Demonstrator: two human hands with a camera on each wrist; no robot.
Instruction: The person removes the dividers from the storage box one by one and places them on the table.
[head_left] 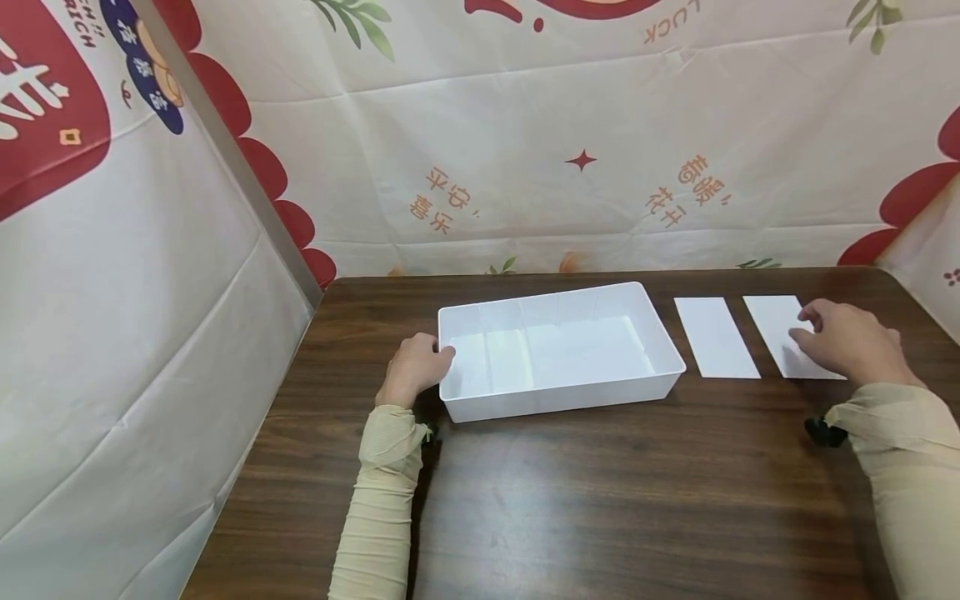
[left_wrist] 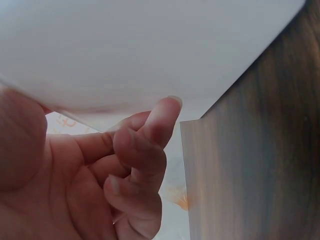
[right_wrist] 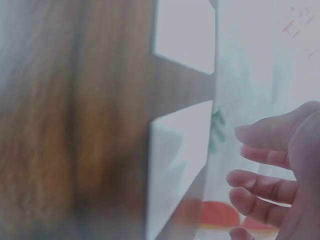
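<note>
Your sleeves came in from 6 o'clock over the bare wood of the counter (head_left: 600, 500). Your left hand (head_left: 414, 367) sat at 9 o'clock of the tray (head_left: 558, 408), against its short left wall, thumb at the near left corner. The left wrist view showed the grip there half curled: one fingertip (left_wrist: 167, 107) touched the tray's white wall, the other fingers folded in toward the palm and held nothing.

Your right hand (head_left: 847, 342) lay at 3 o'clock, well apart from the tray, fingers loosely extended and pointing toward 9 o'clock, its tips resting on the right card (head_left: 780, 325). That grip was relaxed, closed round nothing. In the right wrist view the fingers (right_wrist: 260, 185) looked spread, though the picture was blurred.

The left card (head_left: 716, 336) lay flat between the tray and the right card, just beside each and touching neither. The tray stood upright in the middle of the counter, its long sides running 9 to 3. At 12 o'clock a printed cloth (head_left: 525, 167) hung behind the counter's far edge.
</note>
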